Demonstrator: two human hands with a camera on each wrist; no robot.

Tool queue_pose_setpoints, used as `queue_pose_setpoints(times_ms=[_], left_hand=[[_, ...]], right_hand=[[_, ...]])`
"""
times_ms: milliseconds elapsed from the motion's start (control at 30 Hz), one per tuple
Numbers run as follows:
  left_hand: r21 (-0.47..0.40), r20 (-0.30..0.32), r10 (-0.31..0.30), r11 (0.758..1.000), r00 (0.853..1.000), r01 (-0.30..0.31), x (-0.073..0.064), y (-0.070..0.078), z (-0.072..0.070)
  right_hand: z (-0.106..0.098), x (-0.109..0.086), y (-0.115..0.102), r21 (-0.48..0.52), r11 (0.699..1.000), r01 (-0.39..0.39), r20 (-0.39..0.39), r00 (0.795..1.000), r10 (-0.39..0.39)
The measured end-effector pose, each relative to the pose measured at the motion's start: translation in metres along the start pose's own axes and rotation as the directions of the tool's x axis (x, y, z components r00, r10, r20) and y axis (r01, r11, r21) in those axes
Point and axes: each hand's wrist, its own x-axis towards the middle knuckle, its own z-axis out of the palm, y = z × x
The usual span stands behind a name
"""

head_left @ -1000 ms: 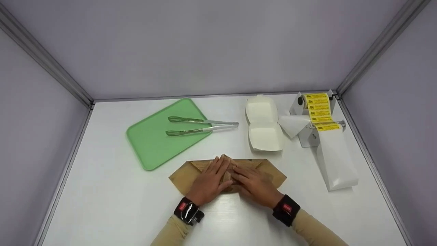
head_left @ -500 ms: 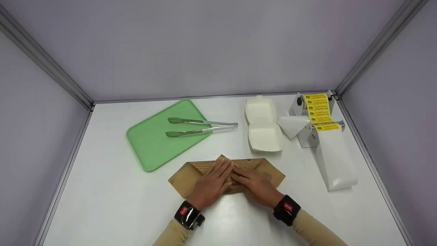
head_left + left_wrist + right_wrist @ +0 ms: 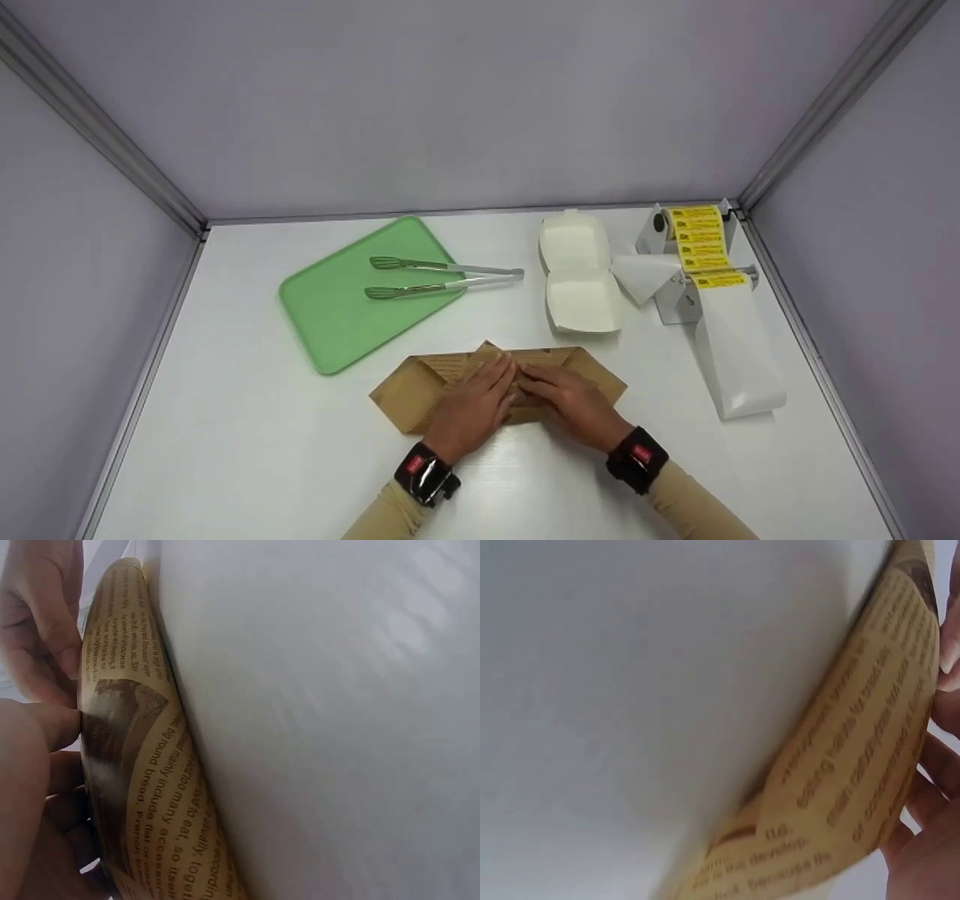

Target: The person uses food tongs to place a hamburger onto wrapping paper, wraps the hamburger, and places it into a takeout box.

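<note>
A sheet of brown printed wrapping paper point(image 3: 420, 386), folded into a long parcel with pointed ends, lies on the white table in the head view. My left hand point(image 3: 472, 409) rests on its middle, fingers stretched forward and together. Beside it my right hand point(image 3: 574, 401) touches the same part, its fingertips close to the left ones. A small paper corner point(image 3: 487, 349) pokes up beyond the left fingers. Both wrist views show the near side of the printed paper point(image 3: 157, 765) bulging above the table, with fingers point(image 3: 934, 780) along its upper side. The parcel's inside is hidden.
A green tray point(image 3: 337, 330) stands back left, with tongs point(image 3: 480, 277) lying across its right edge. Behind the parcel to the right is an opened white clamshell box point(image 3: 581, 292). A label dispenser point(image 3: 679, 300) with yellow labels and trailing backing strip point(image 3: 739, 352) stands far right.
The left hand has slid slightly right and back toward the body, baring more of the paper. The right hand has shifted a little to the right. The parcel stays nearly in place.
</note>
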Motion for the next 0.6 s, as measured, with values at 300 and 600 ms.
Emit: queue_pose_setpoints(times_ms=[300, 600], left_hand=[[-0.043, 0.039, -0.012, 0.999, 0.999, 0.014, -0.001, -0.003, -0.001], [-0.070, 0.059, -0.012, 0.997, 0.998, 0.016, 0.001, -0.004, -0.002]], right_hand=[[-0.011, -0.016, 0.024, -0.004, 0.995, -0.099, -0.157, 0.983, 0.097], [-0.026, -0.037, 0.054, -0.051, 0.958, -0.282, -0.226, 0.938, 0.264]])
